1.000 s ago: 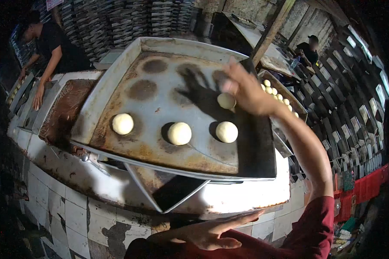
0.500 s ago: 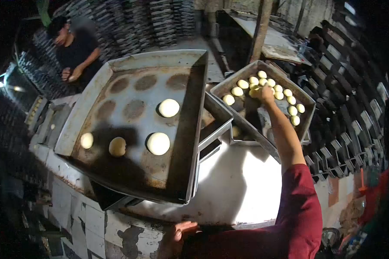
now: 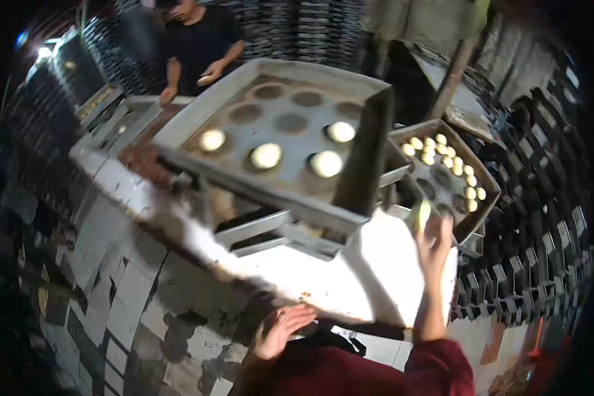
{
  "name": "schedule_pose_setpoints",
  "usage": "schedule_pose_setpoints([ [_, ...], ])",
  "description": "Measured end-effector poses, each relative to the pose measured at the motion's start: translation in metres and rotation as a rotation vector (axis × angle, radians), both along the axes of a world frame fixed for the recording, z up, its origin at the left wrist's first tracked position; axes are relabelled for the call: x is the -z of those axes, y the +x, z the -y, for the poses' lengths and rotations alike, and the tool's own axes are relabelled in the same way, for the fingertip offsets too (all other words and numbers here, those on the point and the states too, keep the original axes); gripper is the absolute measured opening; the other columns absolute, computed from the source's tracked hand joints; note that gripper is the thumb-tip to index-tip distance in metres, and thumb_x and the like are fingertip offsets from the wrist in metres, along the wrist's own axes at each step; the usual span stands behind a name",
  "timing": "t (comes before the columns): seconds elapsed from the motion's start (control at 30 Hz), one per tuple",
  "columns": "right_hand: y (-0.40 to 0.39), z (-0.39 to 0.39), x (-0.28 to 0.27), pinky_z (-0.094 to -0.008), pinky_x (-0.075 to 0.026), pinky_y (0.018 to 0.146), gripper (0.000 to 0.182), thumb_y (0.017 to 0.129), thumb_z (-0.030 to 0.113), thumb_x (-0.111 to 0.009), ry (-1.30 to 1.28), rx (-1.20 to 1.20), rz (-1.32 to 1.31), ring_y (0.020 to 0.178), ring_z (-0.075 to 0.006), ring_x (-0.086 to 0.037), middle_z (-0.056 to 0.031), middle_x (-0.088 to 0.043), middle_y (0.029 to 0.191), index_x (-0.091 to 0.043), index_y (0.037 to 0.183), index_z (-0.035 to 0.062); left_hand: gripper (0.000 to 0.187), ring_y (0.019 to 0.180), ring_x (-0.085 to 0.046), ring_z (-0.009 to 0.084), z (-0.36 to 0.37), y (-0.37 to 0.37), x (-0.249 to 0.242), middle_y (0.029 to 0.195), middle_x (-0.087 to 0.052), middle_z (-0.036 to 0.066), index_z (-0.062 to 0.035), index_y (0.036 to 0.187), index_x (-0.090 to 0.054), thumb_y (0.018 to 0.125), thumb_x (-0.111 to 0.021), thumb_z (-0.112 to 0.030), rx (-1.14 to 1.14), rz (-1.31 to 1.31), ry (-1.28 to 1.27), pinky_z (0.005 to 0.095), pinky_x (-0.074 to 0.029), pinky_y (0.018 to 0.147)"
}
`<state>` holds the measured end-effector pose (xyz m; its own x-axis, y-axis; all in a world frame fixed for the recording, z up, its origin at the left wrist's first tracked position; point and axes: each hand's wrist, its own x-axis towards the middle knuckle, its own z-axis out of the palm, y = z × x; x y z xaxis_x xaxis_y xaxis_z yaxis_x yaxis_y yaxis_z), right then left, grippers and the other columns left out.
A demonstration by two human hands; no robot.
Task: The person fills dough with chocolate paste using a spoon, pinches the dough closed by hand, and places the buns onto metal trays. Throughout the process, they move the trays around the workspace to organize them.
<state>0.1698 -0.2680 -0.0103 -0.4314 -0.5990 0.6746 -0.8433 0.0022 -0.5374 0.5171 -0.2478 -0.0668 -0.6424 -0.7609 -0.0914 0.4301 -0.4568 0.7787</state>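
My right hand (image 3: pixel 434 241) is raised over the white tabletop (image 3: pixel 376 264), its fingers closed on a pale dough ball (image 3: pixel 421 216) that is blurred by motion. Just beyond it, a smaller metal tray (image 3: pixel 487 214) holds several dough balls (image 3: pixel 457 160) along its far and right sides. To the left, a large metal tray (image 3: pixel 257 188) rests tilted on other trays, with several bigger dough balls (image 3: pixel 266 156) spaced apart on its floor. Near the table's front edge, my left hand (image 3: pixel 284 329) has its fingers stretched out and holds nothing.
Across the table stands a person in a dark shirt (image 3: pixel 204 39) with something small in one hand. More trays (image 3: pixel 264 234) are stacked under the large one. A wooden post (image 3: pixel 452 79) rises behind the small tray, and stacked dark racks (image 3: pixel 534 257) line the right.
My right hand has drawn back from the small tray toward me, now with a dough ball in it. The view has shifted, and more of my left hand shows.
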Motion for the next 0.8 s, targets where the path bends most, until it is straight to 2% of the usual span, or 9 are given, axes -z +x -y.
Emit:
schedule_pose_setpoints([
  [0.03, 0.065, -0.021, 0.019, -0.0410, -0.042, 0.074, 0.027, 0.071, 0.006, -0.068, -0.082, -0.026, 0.324, 0.080, -0.0259, -0.051, -0.0116, -0.050, 0.085, -0.049, 0.091, 0.0027, 0.053, 0.118, -0.045, 0.0390, 0.001, 0.009, -0.001, 0.124, -0.046, 0.027, 0.0054, 0.126, -0.037, 0.097, -0.028, -0.038, 0.023, -0.105, 0.027, 0.0484, -0.036, 0.101],
  [0.07, 0.162, -0.047, 0.049, -0.0431, -0.041, 0.073, 0.024, 0.071, 0.006, -0.067, -0.132, -0.480, 0.004, 0.082, -0.0267, -0.050, -0.0101, -0.051, 0.087, -0.047, 0.084, 0.0047, 0.056, 0.117, -0.047, 0.0348, -0.004, 0.031, -0.029, 0.122, -0.049, 0.023, 0.0024, 0.126, -0.039, 0.096, -0.028, -0.044, -0.063, -0.251, 0.249, 0.0465, -0.038, 0.098],
  [0.13, 0.256, -0.043, 0.038, -0.0418, -0.042, 0.079, 0.019, 0.069, 0.008, -0.069, -0.024, -0.957, -0.100, 0.093, -0.0317, -0.052, -0.0125, -0.053, 0.096, -0.055, 0.082, 0.0060, 0.049, 0.105, -0.055, 0.0244, -0.006, 0.077, -0.005, 0.117, -0.056, 0.013, -0.0023, 0.121, -0.047, 0.096, -0.032, -0.041, -0.181, -0.327, 0.487, 0.0385, -0.042, 0.092],
  [0.23, 0.325, -0.046, 0.021, -0.0423, -0.043, 0.084, 0.017, 0.073, 0.006, -0.065, 0.284, -1.220, -0.190, 0.100, -0.0329, -0.053, -0.0131, -0.056, 0.101, -0.058, 0.088, 0.0056, 0.039, 0.096, -0.057, 0.0169, -0.007, 0.160, 0.027, 0.111, -0.059, 0.008, -0.0055, 0.118, -0.050, 0.098, -0.030, -0.033, -0.220, -0.103, 0.382, 0.0313, -0.048, 0.079],
  [0.3, 0.357, -0.047, 0.010, -0.0414, -0.042, 0.089, 0.019, 0.076, 0.005, -0.063, 0.795, -1.341, 0.462, 0.103, -0.0329, -0.054, -0.0149, -0.058, 0.103, -0.059, 0.094, 0.0035, 0.036, 0.097, -0.056, 0.0171, -0.013, 0.190, 0.033, 0.114, -0.057, 0.007, -0.0059, 0.117, -0.050, 0.098, -0.031, -0.030, -0.389, -0.068, 0.438, 0.0312, -0.047, 0.081],
  [0.4, 0.435, -0.009, 0.001, -0.0417, -0.041, 0.085, 0.021, 0.079, 0.010, -0.061, -0.020, -1.108, 0.245, 0.101, -0.0308, -0.052, -0.0191, -0.056, 0.103, -0.056, 0.097, 0.0011, 0.026, 0.098, -0.054, 0.0162, -0.013, 0.193, 0.029, 0.110, -0.055, 0.005, -0.0059, 0.112, -0.051, 0.098, -0.037, -0.023, -0.742, -0.109, 0.119, 0.0323, -0.044, 0.085],
  [0.47, 0.481, 0.030, 0.024, -0.0391, -0.039, 0.082, 0.023, 0.083, 0.017, -0.057, -0.102, -0.893, 0.248, 0.093, -0.0306, -0.052, -0.0168, -0.057, 0.099, -0.056, 0.099, 0.0008, 0.026, 0.099, -0.054, 0.0156, -0.001, 0.204, 0.018, 0.108, -0.055, 0.005, -0.0065, 0.110, -0.051, 0.097, -0.039, -0.025, -0.832, -0.168, 0.175, 0.0321, -0.044, 0.086],
  [0.67, 0.523, 0.142, 0.096, -0.0372, -0.040, 0.078, 0.026, 0.091, 0.020, -0.047, 0.251, -0.980, 0.767, 0.086, -0.0283, -0.053, -0.0149, -0.057, 0.089, -0.054, 0.103, -0.0025, 0.043, 0.094, -0.059, 0.0184, 0.071, 0.259, 0.046, 0.100, -0.062, 0.007, -0.0043, 0.108, -0.051, 0.094, -0.042, -0.043, -1.019, -0.176, 0.527, 0.0331, -0.046, 0.085],
  [0.8, 0.510, 0.273, 0.116, -0.0394, -0.041, 0.078, 0.034, 0.085, 0.017, -0.058, -0.069, -0.369, 0.104, 0.087, -0.0351, -0.052, -0.0223, -0.052, 0.099, -0.047, 0.111, -0.0018, 0.053, 0.089, -0.060, 0.0182, 0.113, 0.286, 0.068, 0.098, -0.062, 0.009, -0.0027, 0.112, -0.051, 0.091, -0.044, -0.050, -0.847, -0.440, 0.576, 0.0310, -0.046, 0.084],
])
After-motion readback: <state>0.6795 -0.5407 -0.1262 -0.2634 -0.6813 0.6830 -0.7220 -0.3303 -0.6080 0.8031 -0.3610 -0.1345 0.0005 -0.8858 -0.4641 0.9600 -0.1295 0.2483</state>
